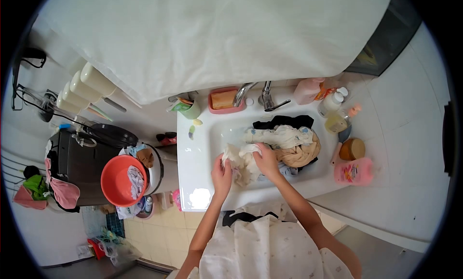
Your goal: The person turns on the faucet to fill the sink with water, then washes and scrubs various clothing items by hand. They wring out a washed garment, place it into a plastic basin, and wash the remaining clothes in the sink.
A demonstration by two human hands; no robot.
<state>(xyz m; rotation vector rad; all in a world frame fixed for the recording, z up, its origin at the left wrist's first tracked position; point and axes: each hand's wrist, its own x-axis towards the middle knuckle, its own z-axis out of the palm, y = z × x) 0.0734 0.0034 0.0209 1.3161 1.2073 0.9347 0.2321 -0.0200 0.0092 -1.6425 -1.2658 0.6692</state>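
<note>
A cream-white cloth garment [245, 172] is bunched between my two hands over the left half of the white sink [192, 156]. My left hand [222, 176] is closed on its left side. With fingers curled, my right hand [266, 161] grips the upper right part. What kind of garment it is, I cannot make out. Just right of my right hand, a heap of clothes lies in the sink: a tan cloth [301, 154], a white patterned cloth [284, 136] and a black cloth [289, 121]. Some water seems to stand around them.
Behind the sink are a faucet [266, 98], a pink soap dish [223, 109] and a green cup [192, 111]. Several bottles, including a pink bottle [356, 172], and an amber jar [352, 149] line the right edge. A red basin [108, 180] with cloth stands at left.
</note>
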